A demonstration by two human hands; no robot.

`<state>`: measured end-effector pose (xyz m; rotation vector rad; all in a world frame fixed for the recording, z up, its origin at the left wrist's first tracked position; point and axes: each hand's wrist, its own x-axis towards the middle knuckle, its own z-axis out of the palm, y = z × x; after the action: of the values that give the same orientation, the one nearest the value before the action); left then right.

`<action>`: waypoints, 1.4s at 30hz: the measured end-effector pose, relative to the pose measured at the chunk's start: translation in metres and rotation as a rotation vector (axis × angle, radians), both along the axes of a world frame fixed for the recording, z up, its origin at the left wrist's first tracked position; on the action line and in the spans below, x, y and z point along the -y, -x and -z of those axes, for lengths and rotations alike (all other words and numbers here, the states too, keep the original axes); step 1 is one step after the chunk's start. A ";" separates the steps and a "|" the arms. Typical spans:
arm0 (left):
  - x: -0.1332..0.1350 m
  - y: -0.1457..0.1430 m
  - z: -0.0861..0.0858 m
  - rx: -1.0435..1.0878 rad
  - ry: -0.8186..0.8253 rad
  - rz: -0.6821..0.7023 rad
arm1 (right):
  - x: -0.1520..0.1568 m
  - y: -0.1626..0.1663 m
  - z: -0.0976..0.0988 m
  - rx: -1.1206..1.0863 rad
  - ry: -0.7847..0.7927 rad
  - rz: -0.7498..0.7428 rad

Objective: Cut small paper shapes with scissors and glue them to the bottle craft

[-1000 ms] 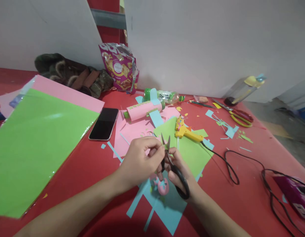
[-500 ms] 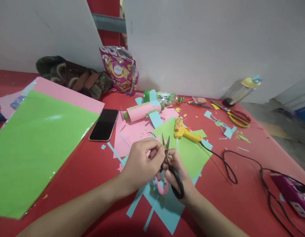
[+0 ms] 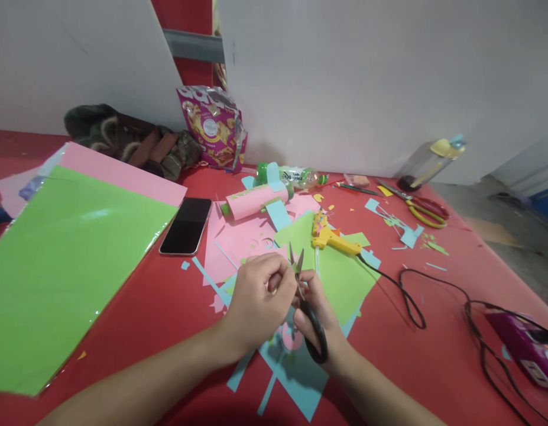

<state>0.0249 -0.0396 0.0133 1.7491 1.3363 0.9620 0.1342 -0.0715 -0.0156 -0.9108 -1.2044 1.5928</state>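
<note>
My right hand (image 3: 320,316) grips black-handled scissors (image 3: 305,302), whose blades point away from me and stand slightly apart. My left hand (image 3: 258,299) is closed in a pinch right beside the blades, holding a tiny green paper scrap (image 3: 294,269) between them. Both hands hover over light blue paper pieces (image 3: 295,378) and a small pink cut-out (image 3: 291,338) on the red table (image 3: 158,307). A green sheet (image 3: 340,275) and pink paper (image 3: 238,239) lie just beyond my hands.
A yellow glue gun (image 3: 329,234) with a black cord (image 3: 411,302) lies past the hands. A phone (image 3: 186,225), large green and pink sheets (image 3: 61,248), a pink-wrapped bottle (image 3: 256,200), a snack bag (image 3: 214,124), red-yellow scissors (image 3: 422,210) and a purple box (image 3: 528,349) surround them.
Both hands with the scissors have shifted slightly toward me and left; the blades stay slightly apart on the green scrap.
</note>
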 end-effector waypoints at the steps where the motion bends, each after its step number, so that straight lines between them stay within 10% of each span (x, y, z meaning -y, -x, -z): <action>1: 0.000 0.000 0.000 -0.003 -0.006 -0.001 | 0.000 0.000 0.000 -0.004 -0.001 -0.001; 42: 0.006 -0.002 0.003 -0.050 -0.181 -0.018 | 0.007 0.001 0.009 0.158 -0.116 0.082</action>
<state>0.0270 -0.0455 0.0108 1.9103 1.3338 1.0848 0.1333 -0.0786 -0.0249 -1.0123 -1.3373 1.3922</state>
